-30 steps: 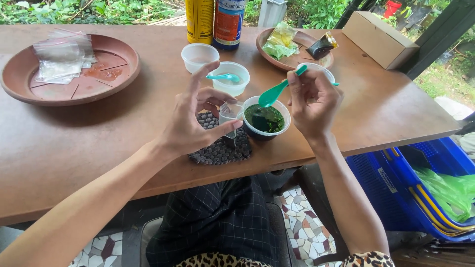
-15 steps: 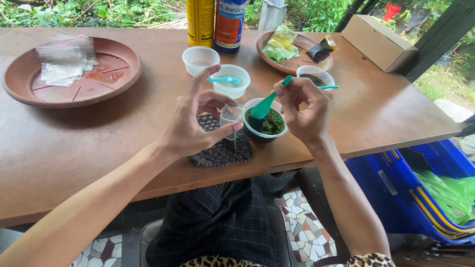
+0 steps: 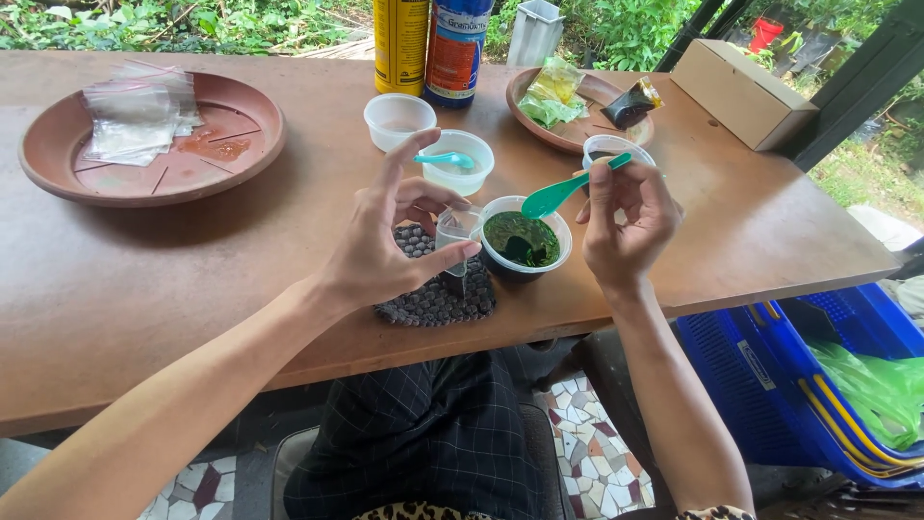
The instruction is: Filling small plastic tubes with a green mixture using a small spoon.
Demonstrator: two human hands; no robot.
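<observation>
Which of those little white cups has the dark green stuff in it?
The white cup nearest the person, right under the green spoon in the right hand. The other cups hold clear or pale contents.

glossy plastic spoon [image 3: 563,190], matt wooden table [image 3: 241,250]

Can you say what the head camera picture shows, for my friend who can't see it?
The right hand holds a green spoon above a small cup of dark green stuff, while the left hand holds a little clear plastic bag beside it. They sit on a brown wooden table outdoors.
</observation>
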